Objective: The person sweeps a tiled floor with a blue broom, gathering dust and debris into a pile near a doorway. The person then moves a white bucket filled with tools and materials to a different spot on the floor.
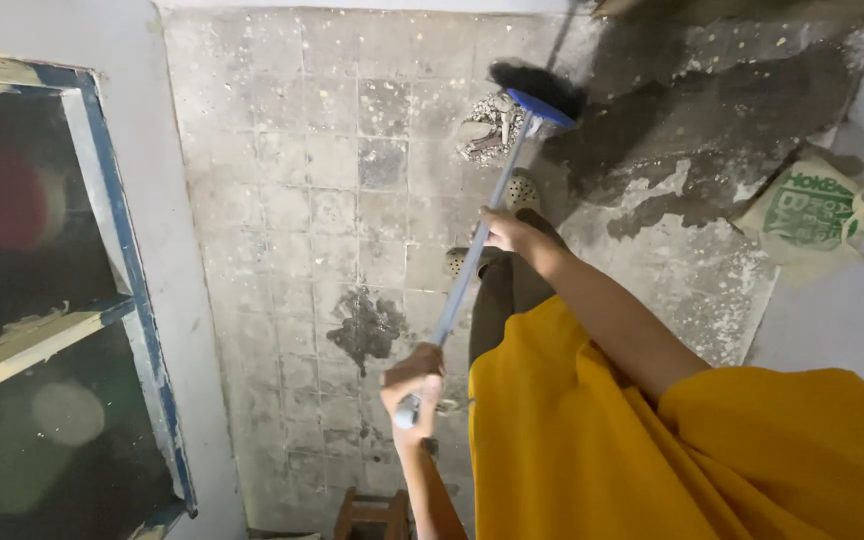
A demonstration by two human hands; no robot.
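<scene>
The person stood on a worn tiled floor (352,200) and held a broom (472,270) in both hands. The right hand (508,232) gripped the pale blue handle about midway along, its fingers closed around the shaft. The left hand (413,385) held the near end of the handle, fingers wrapped tight on it. The handle slanted away from the body, up and to the right in the head view, down to a blue broom head (540,108) with dark bristles resting on the floor. Just beside the bristles, on their left, lay a small pile of rubble (489,128), pale and crumbly, touching or nearly touching the broom head; which of the two could not be told. Two light-coloured shoes (523,188) showed on the floor under the right hand. A yellow garment (592,440) filled the lower right of the view. To the left stood a window frame (117,250) with chipped blue paint. A crumpled bag (810,208) with green print lay at the far right, well apart from the broom.
</scene>
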